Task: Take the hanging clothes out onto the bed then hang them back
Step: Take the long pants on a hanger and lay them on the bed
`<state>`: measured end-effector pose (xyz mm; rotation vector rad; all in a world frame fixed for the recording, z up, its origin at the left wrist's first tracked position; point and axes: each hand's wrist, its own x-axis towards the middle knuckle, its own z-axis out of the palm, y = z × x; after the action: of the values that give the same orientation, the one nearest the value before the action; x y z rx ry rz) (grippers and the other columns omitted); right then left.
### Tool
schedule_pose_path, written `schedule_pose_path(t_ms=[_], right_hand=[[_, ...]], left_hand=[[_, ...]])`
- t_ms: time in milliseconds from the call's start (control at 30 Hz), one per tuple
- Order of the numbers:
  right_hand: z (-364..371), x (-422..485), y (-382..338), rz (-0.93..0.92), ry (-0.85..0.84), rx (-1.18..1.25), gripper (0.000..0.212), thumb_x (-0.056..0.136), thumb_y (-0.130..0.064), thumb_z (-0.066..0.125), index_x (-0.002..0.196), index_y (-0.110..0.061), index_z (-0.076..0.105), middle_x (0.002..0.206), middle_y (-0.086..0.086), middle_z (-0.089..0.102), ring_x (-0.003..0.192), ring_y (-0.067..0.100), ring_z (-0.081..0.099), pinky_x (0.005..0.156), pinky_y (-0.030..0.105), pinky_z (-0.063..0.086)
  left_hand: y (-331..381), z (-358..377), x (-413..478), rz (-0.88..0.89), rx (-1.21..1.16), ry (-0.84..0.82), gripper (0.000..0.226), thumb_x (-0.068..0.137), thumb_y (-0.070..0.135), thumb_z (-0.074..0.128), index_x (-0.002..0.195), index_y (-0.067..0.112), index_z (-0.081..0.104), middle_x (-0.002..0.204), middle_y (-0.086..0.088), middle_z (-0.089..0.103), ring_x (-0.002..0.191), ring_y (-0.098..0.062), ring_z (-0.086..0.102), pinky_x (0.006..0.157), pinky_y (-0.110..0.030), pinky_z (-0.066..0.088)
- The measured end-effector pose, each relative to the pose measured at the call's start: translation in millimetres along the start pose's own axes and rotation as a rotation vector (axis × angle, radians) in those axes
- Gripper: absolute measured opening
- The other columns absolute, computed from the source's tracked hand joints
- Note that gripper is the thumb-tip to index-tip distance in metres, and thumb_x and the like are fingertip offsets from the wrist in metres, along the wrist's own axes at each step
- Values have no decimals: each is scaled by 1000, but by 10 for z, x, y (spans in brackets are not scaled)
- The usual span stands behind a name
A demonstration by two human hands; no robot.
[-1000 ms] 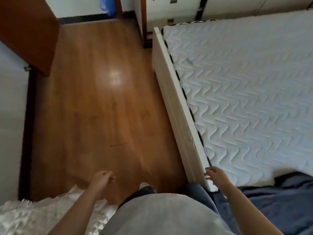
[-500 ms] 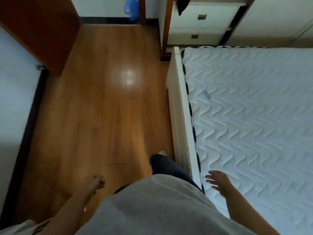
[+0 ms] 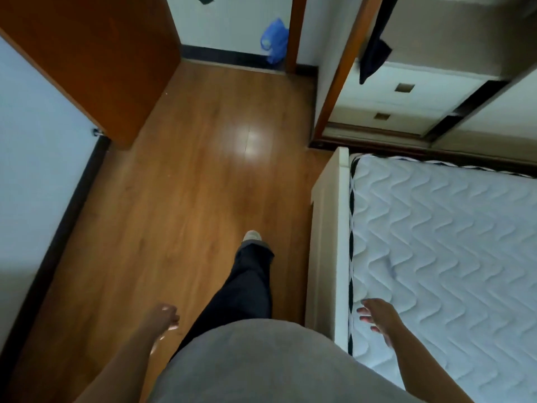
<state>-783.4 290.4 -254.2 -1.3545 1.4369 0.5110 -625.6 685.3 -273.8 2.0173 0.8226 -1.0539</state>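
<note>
A dark garment (image 3: 374, 50) hangs inside the open wardrobe (image 3: 406, 91) at the top right, above two white drawers. The bed (image 3: 453, 242), with its white quilted mattress, fills the right side. My left hand (image 3: 164, 317) swings low over the wooden floor with fingers loosely curled and holds nothing. My right hand (image 3: 377, 315) hovers over the mattress's near left edge, fingers spread and empty.
A brown door (image 3: 96, 56) stands open at the top left beside a white wall. A blue plastic bag (image 3: 274, 40) lies by the far skirting. The wooden floor (image 3: 189, 199) runs between the wall and the white bed frame (image 3: 327, 242). My dark-trousered leg steps forward.
I have walked forward along the bed toward the wardrobe. The dark cloth on the bed and the white fabric at lower left have dropped out of view. Both hands stay empty.
</note>
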Motion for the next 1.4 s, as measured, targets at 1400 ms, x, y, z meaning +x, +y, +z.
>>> schedule_pose_path(t_ms=[1400], right_hand=[[-2477, 785, -7212, -932, 613, 271, 14, 94, -17, 48, 103, -19, 58, 89, -8, 65, 88, 12, 63, 76, 23, 43]], left_hand=[[9511, 1343, -1619, 2253, 125, 36, 31, 87, 22, 46, 113, 8, 55, 108, 1, 54, 105, -1, 48, 93, -9, 39]])
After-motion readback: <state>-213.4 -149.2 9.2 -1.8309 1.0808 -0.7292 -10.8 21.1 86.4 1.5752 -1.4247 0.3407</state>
